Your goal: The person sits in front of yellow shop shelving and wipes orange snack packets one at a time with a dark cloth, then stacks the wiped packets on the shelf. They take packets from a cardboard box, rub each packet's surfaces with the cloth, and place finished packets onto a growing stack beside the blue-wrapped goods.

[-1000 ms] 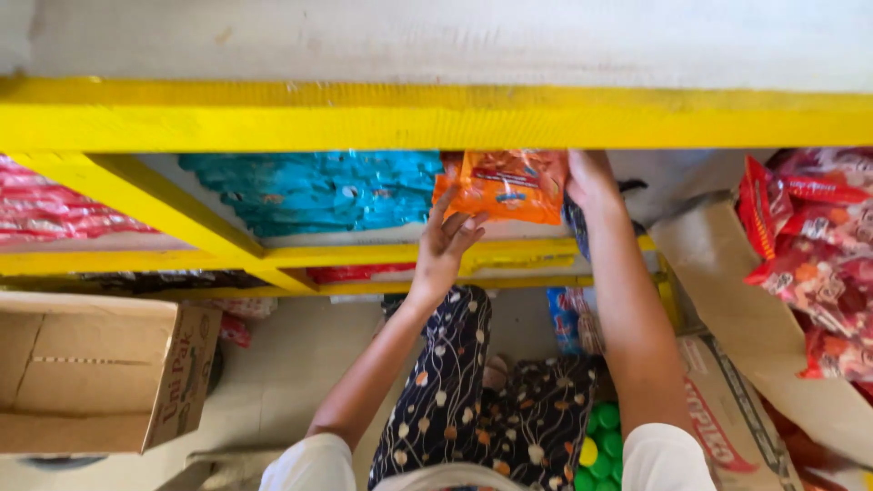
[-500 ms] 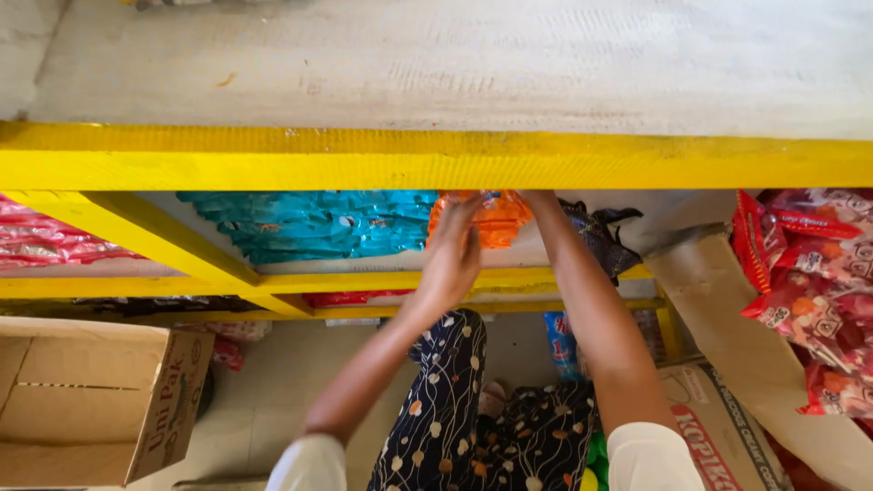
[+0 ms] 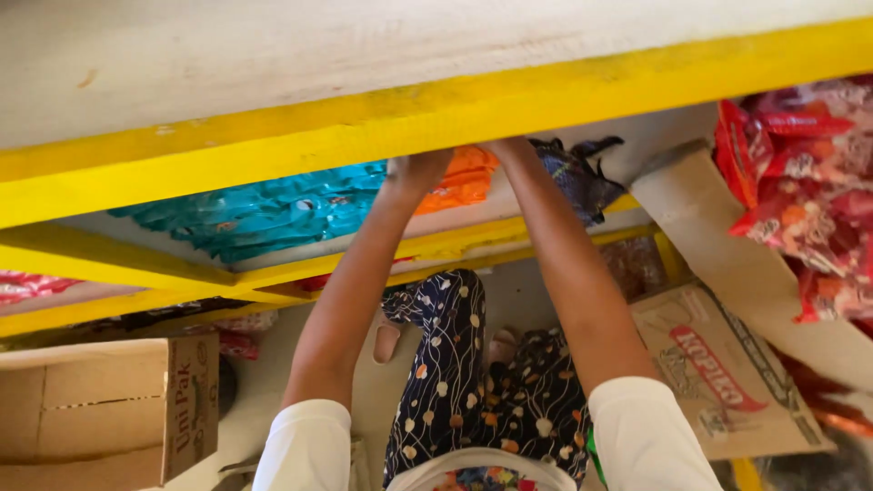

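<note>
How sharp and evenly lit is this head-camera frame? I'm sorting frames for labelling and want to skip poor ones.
Head view: daylight is soft and even, no glare; the yellow shelf edge is crisp. Slight softness on the left hand and orange packets; the right hand is largely hidden under that edge. The shelf recess is shaded, and the red packets look faintly blurred. Lines tilt with the head's angle.

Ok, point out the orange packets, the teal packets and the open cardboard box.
orange packets (image 3: 459, 179), head view, on the wrapper right of the left hand.
teal packets (image 3: 264, 211), head view, middle of the pile.
cardboard box (image 3: 191, 405), head view, on its printed flap.
</note>
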